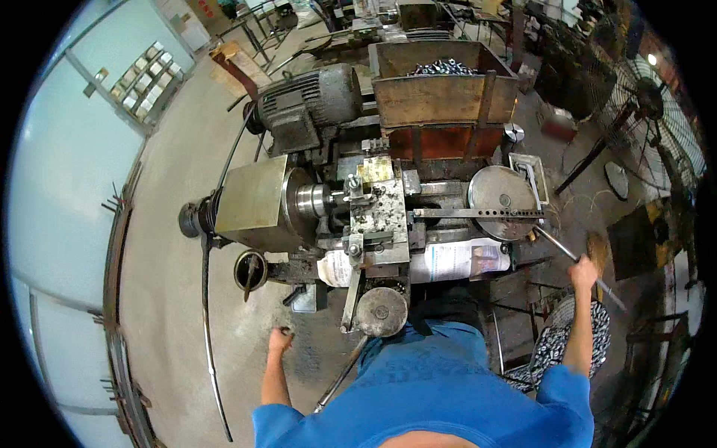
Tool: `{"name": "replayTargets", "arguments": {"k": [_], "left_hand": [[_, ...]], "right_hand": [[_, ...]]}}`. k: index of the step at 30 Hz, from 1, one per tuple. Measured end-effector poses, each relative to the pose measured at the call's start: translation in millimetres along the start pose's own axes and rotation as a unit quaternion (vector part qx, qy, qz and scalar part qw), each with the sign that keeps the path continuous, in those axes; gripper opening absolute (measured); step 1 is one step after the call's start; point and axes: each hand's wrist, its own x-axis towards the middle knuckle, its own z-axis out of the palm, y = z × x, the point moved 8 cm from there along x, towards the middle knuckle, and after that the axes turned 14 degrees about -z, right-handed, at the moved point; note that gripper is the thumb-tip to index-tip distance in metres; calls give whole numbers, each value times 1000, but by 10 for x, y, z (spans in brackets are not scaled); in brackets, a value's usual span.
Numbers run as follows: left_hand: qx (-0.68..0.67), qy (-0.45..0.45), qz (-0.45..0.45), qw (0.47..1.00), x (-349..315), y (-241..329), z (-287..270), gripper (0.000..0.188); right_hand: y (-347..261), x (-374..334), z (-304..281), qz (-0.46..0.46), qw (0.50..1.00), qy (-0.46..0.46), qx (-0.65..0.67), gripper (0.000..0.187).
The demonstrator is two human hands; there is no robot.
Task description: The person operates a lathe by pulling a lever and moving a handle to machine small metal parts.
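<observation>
My right hand [582,272] is wrapped round a long metal lever [554,243] that slants out from a round steel disc [504,200] at the lathe's right end. A flat bar with a row of holes [478,213] links that disc to the lathe's carriage [387,213]. Low on the left, apart from the machine, my left hand [281,338] is closed; a small dark thing shows at its fingers, too small to name. The chuck [312,201] faces the carriage's tool holder [354,190]. In front of my body sits a smaller round disc [382,312] with its own lever [343,373].
Behind the lathe stands a wooden box [441,101] holding small metal parts. More parts fill a basket [597,340] at my right. A motor [310,97] is at the back left, a handwheel [250,270] front left, a long rod [208,313] beyond it, a fan [648,98] far right.
</observation>
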Motion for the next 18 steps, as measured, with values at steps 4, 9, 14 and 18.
{"name": "replayTargets", "arguments": {"k": [4, 9, 14, 18], "left_hand": [[-89, -54, -40, 994, -406, -99, 171, 39], [-157, -34, 19, 987, -314, 302, -29, 34], [-171, 37, 76, 982, -220, 773, -330, 38], [6, 84, 145, 986, -399, 1257, -345, 41]], "right_hand": [[-490, -821, -261, 34, 997, -71, 26, 38], [-886, -1188, -520, 89, 990, -61, 86, 39], [-942, -1273, -513, 93, 987, -60, 119, 39], [-936, -1268, -480, 93, 987, -81, 107, 44]]}}
